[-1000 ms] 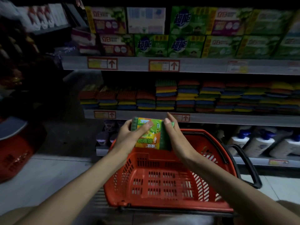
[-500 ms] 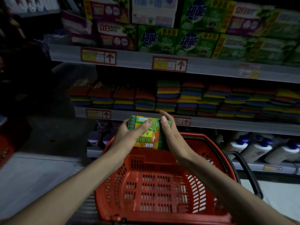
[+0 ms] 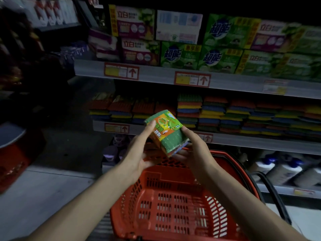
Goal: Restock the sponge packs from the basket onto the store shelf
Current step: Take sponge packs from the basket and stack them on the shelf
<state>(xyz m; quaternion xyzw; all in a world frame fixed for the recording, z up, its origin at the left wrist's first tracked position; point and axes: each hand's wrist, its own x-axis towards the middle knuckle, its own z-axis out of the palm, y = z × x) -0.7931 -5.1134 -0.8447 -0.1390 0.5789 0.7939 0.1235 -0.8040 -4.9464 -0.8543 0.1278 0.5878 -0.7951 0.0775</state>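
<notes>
I'm holding the sponge pack (image 3: 165,129) tilted between both hands. My right hand (image 3: 194,152) is wrapping its lower end, and my left hand (image 3: 139,153) is bracing the opposite edge with straight fingers. It's looking light, squashy and film-slick, so I'm favouring its ends. Below is the basket (image 3: 125,206), and beyond is the shelf (image 3: 243,141).

Sponge pack (image 3: 166,131): shrink-wrapped, green scourer face, orange-green label, tilted, raised over far rim of red slotted basket (image 3: 173,188). Shelf (image 3: 243,143) at 12 o'clock carries stacked sponge packs (image 3: 217,115), multicoloured.
</notes>
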